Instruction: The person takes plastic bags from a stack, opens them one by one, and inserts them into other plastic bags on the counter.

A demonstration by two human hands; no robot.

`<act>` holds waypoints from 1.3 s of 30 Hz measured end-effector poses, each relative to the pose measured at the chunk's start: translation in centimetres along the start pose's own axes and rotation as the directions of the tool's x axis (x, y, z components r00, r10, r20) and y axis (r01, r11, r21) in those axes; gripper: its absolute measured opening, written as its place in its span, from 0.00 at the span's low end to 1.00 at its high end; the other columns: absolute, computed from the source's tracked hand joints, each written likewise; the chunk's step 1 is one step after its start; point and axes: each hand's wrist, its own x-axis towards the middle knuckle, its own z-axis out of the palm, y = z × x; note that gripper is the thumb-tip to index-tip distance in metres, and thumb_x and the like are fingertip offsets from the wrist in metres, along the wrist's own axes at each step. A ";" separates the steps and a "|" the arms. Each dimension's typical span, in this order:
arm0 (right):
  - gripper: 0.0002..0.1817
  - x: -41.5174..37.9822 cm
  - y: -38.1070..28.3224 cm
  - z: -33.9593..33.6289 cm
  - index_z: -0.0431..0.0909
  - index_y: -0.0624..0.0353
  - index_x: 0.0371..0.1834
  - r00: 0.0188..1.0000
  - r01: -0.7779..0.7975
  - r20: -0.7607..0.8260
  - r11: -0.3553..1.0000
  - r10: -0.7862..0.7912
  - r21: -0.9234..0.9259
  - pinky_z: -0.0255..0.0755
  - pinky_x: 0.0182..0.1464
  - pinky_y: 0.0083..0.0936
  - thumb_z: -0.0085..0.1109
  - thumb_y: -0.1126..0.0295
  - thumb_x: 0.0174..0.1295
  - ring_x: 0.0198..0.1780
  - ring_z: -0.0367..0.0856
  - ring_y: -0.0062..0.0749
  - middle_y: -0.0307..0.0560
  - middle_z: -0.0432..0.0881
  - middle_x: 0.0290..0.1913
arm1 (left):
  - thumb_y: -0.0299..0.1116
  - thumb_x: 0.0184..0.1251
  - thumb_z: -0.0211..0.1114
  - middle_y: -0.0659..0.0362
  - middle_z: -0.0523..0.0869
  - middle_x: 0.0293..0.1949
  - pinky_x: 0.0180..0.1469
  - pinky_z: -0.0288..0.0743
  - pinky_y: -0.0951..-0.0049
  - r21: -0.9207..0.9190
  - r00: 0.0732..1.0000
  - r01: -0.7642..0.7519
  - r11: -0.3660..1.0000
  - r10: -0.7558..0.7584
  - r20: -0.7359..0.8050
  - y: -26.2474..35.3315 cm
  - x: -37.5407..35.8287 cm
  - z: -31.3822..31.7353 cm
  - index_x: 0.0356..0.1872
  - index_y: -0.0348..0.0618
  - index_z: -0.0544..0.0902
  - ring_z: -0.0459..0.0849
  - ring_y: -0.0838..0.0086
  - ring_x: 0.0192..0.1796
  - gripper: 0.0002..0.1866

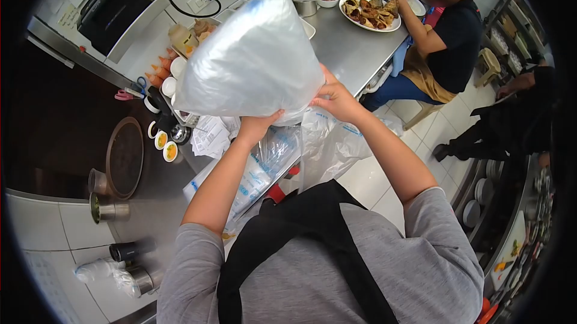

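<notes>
Evidently, left fingers (277, 115) and right fingers (326, 90) pinch the plastic bag (249, 60) (ballooning beyond them).

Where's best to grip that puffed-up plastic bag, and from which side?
Probably by the lower edge of the puffed-up plastic bag, coming from the near side, where the left hand and right hand hold it: that edge is closest, while the bulging body above offers little to pinch.
</notes>
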 end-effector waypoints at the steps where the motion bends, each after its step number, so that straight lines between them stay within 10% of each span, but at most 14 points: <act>1: 0.09 0.3 1.0 0.1 0.86 0.56 0.34 1.000 0.006 0.001 1.000 -0.006 0.009 0.52 0.73 0.34 0.72 0.75 0.49 0.76 0.53 0.45 0.51 0.51 0.77 | 0.30 0.56 0.73 0.53 0.82 0.52 0.59 0.70 0.70 0.033 1.000 0.007 0.999 -0.006 -0.015 -0.3 0.3 0.3 0.53 0.32 0.77 0.79 0.67 0.53 0.24; 7: 0.10 1.4 5.0 1.1 0.86 0.55 0.37 0.994 -0.092 -0.035 0.981 0.100 0.172 0.55 0.72 0.33 0.69 0.77 0.51 0.75 0.53 0.46 0.49 0.52 0.77 | 0.31 0.54 0.74 0.53 0.82 0.52 0.58 0.71 0.70 0.089 0.999 0.048 0.995 -0.050 0.021 0.0 2.9 0.2 0.53 0.31 0.77 0.79 0.68 0.54 0.26; 13: 0.06 0.2 3.2 0.2 0.85 0.58 0.37 0.983 -0.142 -0.133 0.984 0.127 -0.105 0.64 0.65 0.36 0.65 0.74 0.56 0.67 0.65 0.47 0.49 0.63 0.69 | 0.33 0.53 0.75 0.50 0.81 0.54 0.59 0.71 0.68 0.074 0.996 0.089 0.993 -0.090 0.007 0.2 3.1 -0.3 0.56 0.32 0.73 0.79 0.62 0.56 0.31; 15: 0.04 -1.1 1.2 -0.3 0.84 0.58 0.32 0.934 -0.221 -0.342 0.913 0.098 -0.344 0.67 0.58 0.40 0.65 0.72 0.56 0.54 0.75 0.47 0.49 0.77 0.52 | 0.34 0.53 0.75 0.50 0.80 0.54 0.59 0.71 0.68 0.066 0.998 0.057 0.996 -0.055 -0.026 -0.8 1.8 0.5 0.58 0.32 0.71 0.79 0.61 0.56 0.32; 17: 0.04 -2.0 -1.2 -0.2 0.83 0.58 0.30 0.935 -0.237 -0.336 0.909 0.117 -0.342 0.67 0.52 0.40 0.64 0.70 0.57 0.48 0.76 0.45 0.47 0.77 0.43 | 0.36 0.55 0.74 0.51 0.79 0.53 0.57 0.71 0.66 0.114 0.867 0.041 0.993 0.022 -0.497 -2.4 -1.2 2.0 0.58 0.34 0.69 0.79 0.62 0.54 0.32; 24: 0.11 -2.4 -8.4 6.5 0.74 0.57 0.27 0.975 -0.087 -0.220 0.882 -0.019 -0.463 0.59 0.40 0.34 0.58 0.63 0.62 0.37 0.76 0.41 0.45 0.76 0.29 | 0.33 0.62 0.69 0.53 0.81 0.44 0.49 0.73 0.69 0.199 0.910 -0.387 0.900 0.407 -0.074 5.7 -6.7 1.5 0.54 0.38 0.72 0.80 0.70 0.46 0.22; 27: 0.15 -1.4 -10.8 8.1 0.71 0.59 0.24 0.973 -0.045 -0.223 0.891 -0.064 -0.452 0.62 0.38 0.36 0.56 0.63 0.65 0.34 0.75 0.42 0.46 0.73 0.26 | 0.31 0.64 0.66 0.57 0.82 0.32 0.45 0.73 0.71 0.062 0.922 -0.372 0.926 0.377 -0.086 6.5 -7.1 -0.2 0.52 0.40 0.76 0.80 0.72 0.37 0.17; 29: 0.15 -0.9 -11.5 8.6 0.72 0.62 0.25 0.972 -0.044 -0.230 0.945 -0.034 -0.325 0.64 0.34 0.33 0.56 0.64 0.66 0.30 0.73 0.40 0.46 0.73 0.26 | 0.30 0.64 0.66 0.61 0.79 0.23 0.43 0.74 0.69 -0.040 0.999 -0.043 0.998 0.043 -0.006 6.8 -8.2 -1.8 0.50 0.42 0.80 0.78 0.70 0.31 0.14; 33: 0.16 0.2 -14.3 9.7 0.74 0.64 0.25 0.942 -0.069 -0.333 0.996 0.047 -0.055 0.66 0.31 0.29 0.57 0.63 0.66 0.28 0.73 0.36 0.48 0.74 0.24 | 0.30 0.63 0.67 0.62 0.80 0.27 0.45 0.73 0.70 -0.242 0.994 0.029 0.970 -0.054 -0.096 7.8 -9.3 -4.6 0.49 0.41 0.81 0.78 0.70 0.33 0.14; 35: 0.16 0.6 -14.9 10.4 0.79 0.62 0.26 0.983 -0.118 -0.155 0.985 0.098 -0.124 0.68 0.34 0.33 0.58 0.61 0.65 0.29 0.76 0.42 0.51 0.76 0.24 | 0.33 0.69 0.63 0.65 0.79 0.30 0.44 0.70 0.78 0.242 0.824 -0.497 0.833 0.541 -0.170 7.7 -9.3 -5.2 0.52 0.41 0.80 0.75 0.78 0.35 0.13; 39: 0.16 2.0 -15.6 12.5 0.78 0.63 0.24 0.987 -0.005 -0.160 0.999 -0.001 -0.034 0.69 0.33 0.33 0.58 0.62 0.65 0.27 0.75 0.43 0.50 0.76 0.22 | 0.29 0.67 0.64 0.63 0.79 0.32 0.44 0.67 0.78 -0.034 0.900 -0.375 0.926 0.355 -0.254 7.4 -10.1 -6.1 0.41 0.38 0.79 0.75 0.77 0.36 0.06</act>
